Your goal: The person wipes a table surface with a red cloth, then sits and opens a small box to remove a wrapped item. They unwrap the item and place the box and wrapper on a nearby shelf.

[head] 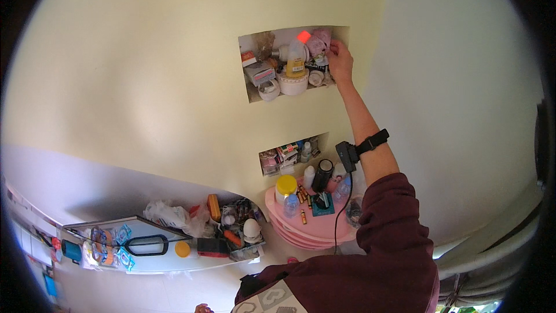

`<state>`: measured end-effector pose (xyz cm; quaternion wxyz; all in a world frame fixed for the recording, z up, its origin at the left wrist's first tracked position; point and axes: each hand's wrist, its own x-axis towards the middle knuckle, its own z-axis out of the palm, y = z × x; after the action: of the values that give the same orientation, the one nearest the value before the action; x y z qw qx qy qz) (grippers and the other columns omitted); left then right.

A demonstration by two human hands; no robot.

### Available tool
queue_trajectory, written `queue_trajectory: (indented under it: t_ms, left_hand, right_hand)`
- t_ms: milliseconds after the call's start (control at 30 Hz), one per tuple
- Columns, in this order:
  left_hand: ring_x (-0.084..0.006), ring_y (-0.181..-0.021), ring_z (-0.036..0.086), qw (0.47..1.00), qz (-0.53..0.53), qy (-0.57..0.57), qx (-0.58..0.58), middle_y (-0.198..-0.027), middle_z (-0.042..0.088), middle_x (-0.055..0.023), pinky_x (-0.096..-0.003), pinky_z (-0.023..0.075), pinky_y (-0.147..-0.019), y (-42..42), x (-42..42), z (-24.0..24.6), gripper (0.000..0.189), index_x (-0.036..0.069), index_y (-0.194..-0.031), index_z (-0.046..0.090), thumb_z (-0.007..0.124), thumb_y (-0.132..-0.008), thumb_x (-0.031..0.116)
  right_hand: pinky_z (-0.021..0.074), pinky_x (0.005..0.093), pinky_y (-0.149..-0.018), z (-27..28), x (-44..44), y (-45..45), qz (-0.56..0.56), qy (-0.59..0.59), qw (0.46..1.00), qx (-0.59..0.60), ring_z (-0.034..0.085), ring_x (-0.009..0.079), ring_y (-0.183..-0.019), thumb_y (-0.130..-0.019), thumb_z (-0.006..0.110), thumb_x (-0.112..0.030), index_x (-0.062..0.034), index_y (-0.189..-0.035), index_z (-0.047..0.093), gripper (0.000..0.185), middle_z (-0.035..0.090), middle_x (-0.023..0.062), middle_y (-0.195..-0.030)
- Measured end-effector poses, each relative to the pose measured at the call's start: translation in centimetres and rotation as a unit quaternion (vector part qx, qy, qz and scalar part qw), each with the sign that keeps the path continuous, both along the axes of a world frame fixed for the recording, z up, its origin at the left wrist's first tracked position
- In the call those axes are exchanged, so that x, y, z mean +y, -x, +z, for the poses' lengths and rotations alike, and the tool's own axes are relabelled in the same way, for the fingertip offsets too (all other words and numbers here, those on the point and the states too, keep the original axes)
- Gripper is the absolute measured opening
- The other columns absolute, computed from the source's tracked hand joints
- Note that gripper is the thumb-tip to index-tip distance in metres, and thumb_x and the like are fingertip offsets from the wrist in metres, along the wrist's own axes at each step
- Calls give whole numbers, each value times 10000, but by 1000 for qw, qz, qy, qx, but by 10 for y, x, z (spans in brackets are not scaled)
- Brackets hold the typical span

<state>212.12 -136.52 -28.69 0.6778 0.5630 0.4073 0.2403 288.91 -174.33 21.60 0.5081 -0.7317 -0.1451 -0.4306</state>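
Observation:
My right hand reaches into the right side of the middle wall niche, its fingertips at a crumpled pink bag; whether they grip it cannot be told. Beside it in the niche stands a bottle of yellow liquid with an orange cap, over a round white container. A light bulb lies behind the bottle. Further left are a small grey box and a small white bowl. My left hand shows only in part at the bottom edge, low beside my body.
Below, a lower niche holds small boxes and bottles. A pink stool stack carries a yellow-lidded jar, batteries and a black cylinder. Left of it, a white surface bears bags and a cluttered tray. A cable hangs from my right forearm's strap.

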Motion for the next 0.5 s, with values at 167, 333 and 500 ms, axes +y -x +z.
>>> queue_trajectory:
  t_ms: [167, 333, 500]
  left_hand:
    - [-80, -514, 503, 1000, 13, 13, 21, -672, 555, -15, -207, 458, -444, -1, -3, 12, 298, -27, -1013, 628, 599, -855, 224]
    - [-78, -520, 503, 999, 34, 36, 13, -672, 539, -11, -209, 452, -439, -14, -2, 33, 260, -8, -1003, 636, 590, -856, 202]
    - [-88, -528, 509, 997, 29, 57, 35, -680, 533, -9, -212, 448, -437, -17, 3, 35, 241, -2, -1005, 637, 579, -853, 175]
  right_hand:
    - [517, 362, -823, -8, 1, -10, -19, 29, 999, -24, 673, 279, -943, -833, 643, -74, -26, -1146, 614, 319, 688, 168, -1021]
    - [491, 493, -814, -9, 6, -6, -84, 83, 992, -50, 606, 447, -945, -813, 628, -40, 9, -1192, 554, 390, 643, 258, -988]
    - [486, 495, -809, -9, 8, 9, -79, 105, 989, -69, 587, 440, -982, -829, 628, -52, 8, -1167, 520, 361, 615, 253, -1025]
